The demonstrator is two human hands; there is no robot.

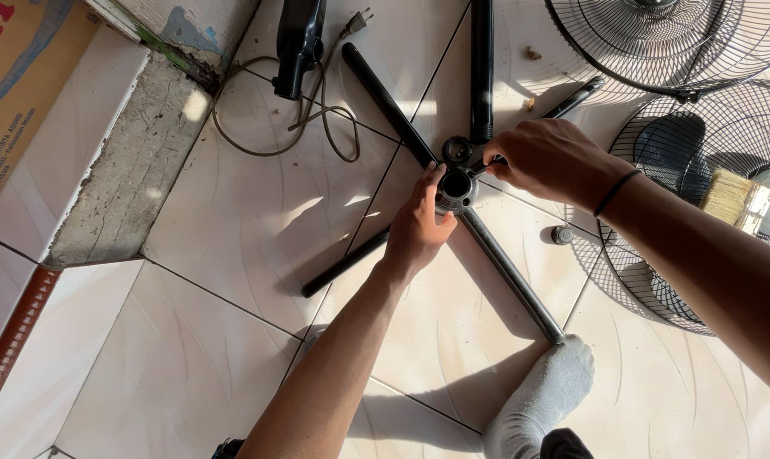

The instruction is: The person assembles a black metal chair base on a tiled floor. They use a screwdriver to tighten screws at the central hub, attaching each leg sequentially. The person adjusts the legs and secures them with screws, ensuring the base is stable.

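Note:
A black cross-shaped fan stand base [391,109] lies flat on the tiled floor, its tube legs meeting at a metal hub [456,189]. My left hand [417,226] grips the hub from its left side. Just right of the hub, my right hand [551,159] pinches a small dark tool or fastener whose tip reaches the hub; what it is exactly I cannot tell. A small dark knob [561,235] sits loose on the floor to the right of the silver leg [512,276].
Two wire fan grilles [682,51] [657,280] lie at the right, with a paintbrush [735,200] on the lower one. A black motor housing [298,42] with a coiled cord [317,119] lies at the top. My socked foot [546,391] rests by the leg's end. A concrete step [130,161] rises at the left.

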